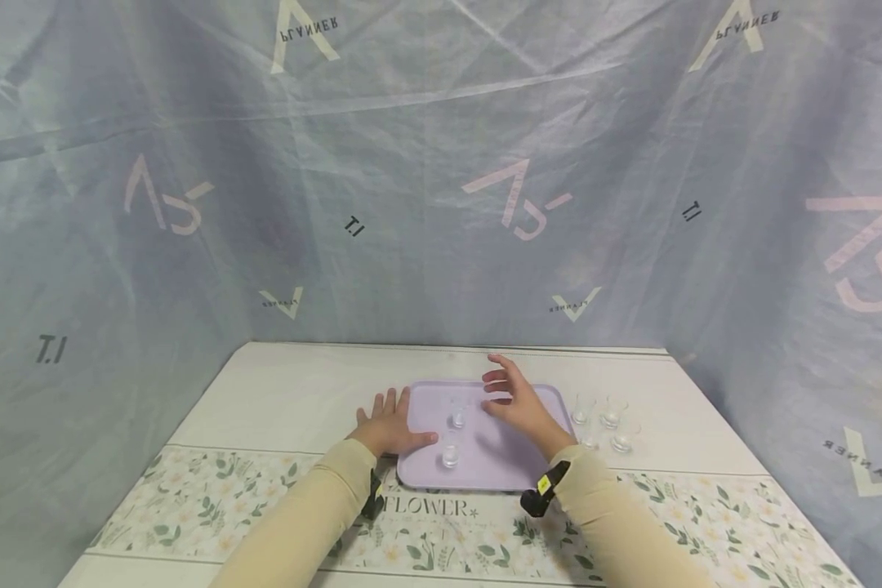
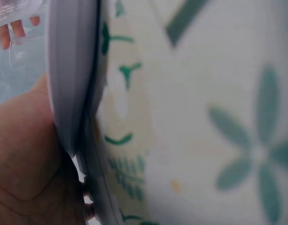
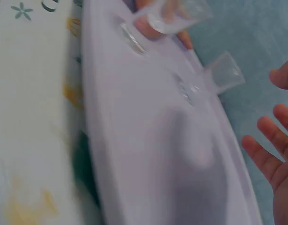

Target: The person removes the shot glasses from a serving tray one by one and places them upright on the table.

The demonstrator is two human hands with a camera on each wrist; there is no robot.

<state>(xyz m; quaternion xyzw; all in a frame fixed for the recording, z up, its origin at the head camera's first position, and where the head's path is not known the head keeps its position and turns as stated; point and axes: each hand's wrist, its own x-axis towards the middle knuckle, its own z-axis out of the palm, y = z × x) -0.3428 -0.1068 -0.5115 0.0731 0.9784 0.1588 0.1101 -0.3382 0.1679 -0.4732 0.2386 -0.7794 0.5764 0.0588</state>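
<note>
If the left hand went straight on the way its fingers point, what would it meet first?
Probably the grey-blue curtain: bare table lies ahead of the left hand, though its index finger sits so near the tray that it might brush its rim first; depth is unclear.

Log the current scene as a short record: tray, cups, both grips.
Tray: lilac, on the table
On-tray cups: two, clear, left half
Off-tray cups: clear, at least four, right of the tray
Left grip: spread at the tray's left edge, thumb over it
Right grip: above the tray, holding nothing
</note>
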